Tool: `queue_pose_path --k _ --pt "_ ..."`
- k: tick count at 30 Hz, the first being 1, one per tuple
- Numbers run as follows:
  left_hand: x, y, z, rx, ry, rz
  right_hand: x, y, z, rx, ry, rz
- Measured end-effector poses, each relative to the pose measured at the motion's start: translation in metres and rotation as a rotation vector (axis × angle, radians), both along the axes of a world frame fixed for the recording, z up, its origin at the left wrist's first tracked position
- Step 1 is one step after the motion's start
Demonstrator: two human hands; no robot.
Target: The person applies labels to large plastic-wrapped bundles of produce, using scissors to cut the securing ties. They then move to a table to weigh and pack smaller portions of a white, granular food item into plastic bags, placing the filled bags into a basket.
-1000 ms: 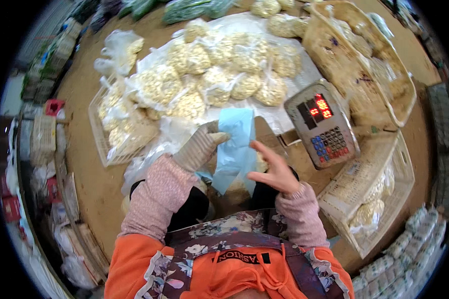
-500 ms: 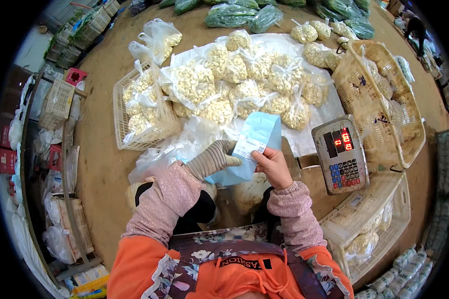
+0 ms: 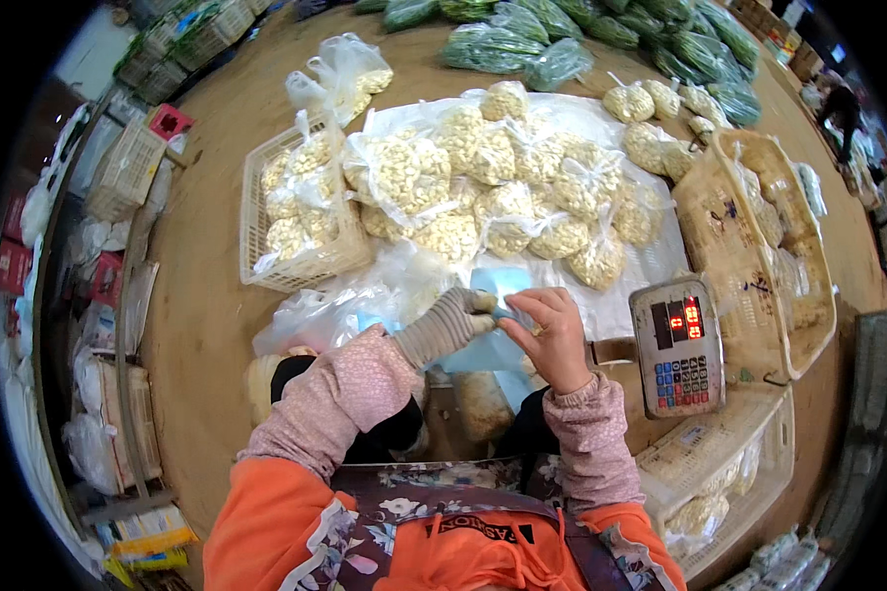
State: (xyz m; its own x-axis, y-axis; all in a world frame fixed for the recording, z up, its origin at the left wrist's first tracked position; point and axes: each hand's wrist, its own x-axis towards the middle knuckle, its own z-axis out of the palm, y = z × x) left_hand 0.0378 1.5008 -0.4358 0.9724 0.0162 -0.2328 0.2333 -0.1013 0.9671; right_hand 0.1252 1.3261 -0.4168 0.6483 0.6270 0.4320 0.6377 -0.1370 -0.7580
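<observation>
A light-blue label sheet (image 3: 478,353) runs under and between my hands, part of it rising beyond my fingertips and part hanging toward my lap. My left hand (image 3: 447,327), in a grey striped glove, is closed with thumb and fingers on it. My bare right hand (image 3: 554,337) pinches at the same place, its fingertips almost meeting the gloved ones. The white printed label is largely hidden by my fingers. Just beyond lies a heap of clear plastic bags (image 3: 365,295). Past it, several tied bags of pale, peeled clove-like pieces (image 3: 503,212) sit on a white sheet (image 3: 650,266).
At right stands a scale display (image 3: 677,345) with lit red digits, beside a large yellowish crate (image 3: 734,246). A lower crate (image 3: 680,463) holds more bags. Left of the heap is a white crate (image 3: 301,266) of filled bags. Green vegetables in plastic (image 3: 503,44) lie at the back.
My hands have come together and the right fingers now pinch near the left ones. The blue sheet has lowered and bent, covering its printed label from view. The view has shifted slightly.
</observation>
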Motion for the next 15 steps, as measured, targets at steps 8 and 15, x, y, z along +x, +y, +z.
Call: queue_pose_path --k 8,15 --pt "-0.048 0.028 0.059 0.396 -0.055 -0.067 0.051 -0.019 -0.045 0.767 1.445 0.032" --pt "-0.133 0.025 0.068 0.616 -0.104 -0.428 0.060 0.152 -0.074 -0.090 1.049 0.449"
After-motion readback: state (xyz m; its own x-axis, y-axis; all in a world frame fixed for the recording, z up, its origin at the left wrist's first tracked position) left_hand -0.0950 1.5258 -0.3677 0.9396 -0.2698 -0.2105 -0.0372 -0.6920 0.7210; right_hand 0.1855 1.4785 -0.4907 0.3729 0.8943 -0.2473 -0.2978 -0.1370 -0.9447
